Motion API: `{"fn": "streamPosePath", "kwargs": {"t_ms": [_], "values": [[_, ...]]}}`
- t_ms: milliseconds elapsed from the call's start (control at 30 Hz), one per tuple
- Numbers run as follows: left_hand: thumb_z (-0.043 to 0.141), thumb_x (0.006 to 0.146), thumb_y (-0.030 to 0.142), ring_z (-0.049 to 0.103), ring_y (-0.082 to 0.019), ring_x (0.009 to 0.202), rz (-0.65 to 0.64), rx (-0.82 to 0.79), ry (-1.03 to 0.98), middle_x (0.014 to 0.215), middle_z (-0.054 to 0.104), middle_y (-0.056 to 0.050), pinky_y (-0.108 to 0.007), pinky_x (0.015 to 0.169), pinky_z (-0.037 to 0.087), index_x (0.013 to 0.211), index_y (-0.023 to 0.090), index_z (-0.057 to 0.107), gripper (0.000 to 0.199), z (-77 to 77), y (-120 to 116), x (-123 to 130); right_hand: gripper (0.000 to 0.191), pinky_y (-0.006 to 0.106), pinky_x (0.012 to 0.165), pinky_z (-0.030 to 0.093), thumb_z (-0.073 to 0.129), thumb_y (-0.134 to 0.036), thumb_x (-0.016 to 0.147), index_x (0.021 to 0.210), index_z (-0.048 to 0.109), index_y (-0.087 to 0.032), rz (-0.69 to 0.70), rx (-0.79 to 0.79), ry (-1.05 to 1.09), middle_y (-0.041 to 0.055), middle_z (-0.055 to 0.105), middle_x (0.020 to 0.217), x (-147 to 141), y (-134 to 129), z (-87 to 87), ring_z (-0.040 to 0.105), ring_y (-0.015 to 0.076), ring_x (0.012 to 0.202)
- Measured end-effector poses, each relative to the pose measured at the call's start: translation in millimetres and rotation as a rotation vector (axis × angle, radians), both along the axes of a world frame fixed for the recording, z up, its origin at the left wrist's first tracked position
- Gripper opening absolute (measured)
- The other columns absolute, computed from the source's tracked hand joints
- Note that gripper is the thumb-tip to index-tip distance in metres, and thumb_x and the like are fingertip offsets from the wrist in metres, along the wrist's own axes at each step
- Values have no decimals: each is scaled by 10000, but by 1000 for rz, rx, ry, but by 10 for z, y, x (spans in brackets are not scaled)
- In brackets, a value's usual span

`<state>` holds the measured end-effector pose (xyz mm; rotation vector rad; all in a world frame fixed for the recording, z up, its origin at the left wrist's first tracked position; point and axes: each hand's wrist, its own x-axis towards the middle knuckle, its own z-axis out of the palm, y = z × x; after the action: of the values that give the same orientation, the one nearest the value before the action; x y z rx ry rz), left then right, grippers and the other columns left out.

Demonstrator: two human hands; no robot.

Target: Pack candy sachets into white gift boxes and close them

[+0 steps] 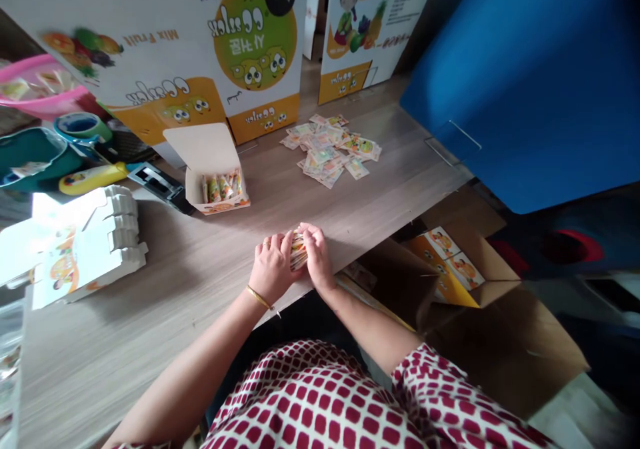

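Note:
Near the table's front edge, my left hand (274,262) and my right hand (317,257) are closed around a small stack of candy sachets (299,252). The sachets stand on edge between the two palms, partly covered by my fingers. Ahead and to the left, a small white box (217,199) has its lid up, with a row of sachets (223,186) inside. Beyond my hands lies a loose pile of flat sachets (333,149).
Folded white cartons (90,245) are stacked at the left beside a tape dispenser (160,185). Teal (35,159) and pink (45,95) baskets stand behind. Large printed cartons (260,49) line the back. A blue panel (530,89) overhangs the right; below, an open cardboard box (493,265) holds packed boxes.

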<state>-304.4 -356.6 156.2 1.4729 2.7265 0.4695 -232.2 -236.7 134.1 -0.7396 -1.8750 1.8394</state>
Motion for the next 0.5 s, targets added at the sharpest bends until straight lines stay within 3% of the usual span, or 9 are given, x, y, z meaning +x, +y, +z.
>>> {"fn": "streamPosePath", "kwargs": {"t_ms": [67,167,267,333,367,500], "values": [[760,811,467,511,-397,1327,-40,26,-12,1431,561,-187,-553,1088,437,1487,208,438,792,6,-73,-3,666,447,1172,456,320,-643,1026,1525,431,-218,-7,-64,12,152,526,1537,26,-109,-20,536,269,1399],[743,830,393,514,-364,1329,-89,59,-28,1464,553,-146,-526,1084,454,1494,255,422,750,9,-187,-82,651,443,1239,378,348,-650,1025,1544,435,-266,202,-39,24,94,425,1631,66,-14,49,433,249,1493],[745,821,319,583,-331,1201,-30,103,-48,1394,593,-135,-493,1018,512,1476,241,420,735,-9,-295,-140,577,460,1176,448,419,-639,1016,1426,560,-259,384,39,16,119,657,1406,-161,312,188,604,257,1334],[743,815,279,604,-311,1172,17,174,-74,1352,608,-134,-474,1013,530,1462,226,411,728,-1,-366,-176,525,463,1113,497,486,-617,998,1321,615,-223,358,114,65,123,754,1187,-567,537,279,690,258,1185],[735,821,269,614,-299,1166,42,217,-88,1331,616,-131,-461,1014,536,1450,227,412,709,22,-401,-209,509,458,1107,500,524,-598,985,1295,619,-207,332,154,104,126,754,1171,-838,623,317,694,256,1170],[703,864,344,651,-282,1143,238,358,-38,1285,641,-124,-438,988,558,1407,239,437,613,308,-515,-580,563,395,1172,434,649,-488,937,1399,545,-182,342,233,156,154,579,1483,-2047,696,414,558,238,1373]]}}
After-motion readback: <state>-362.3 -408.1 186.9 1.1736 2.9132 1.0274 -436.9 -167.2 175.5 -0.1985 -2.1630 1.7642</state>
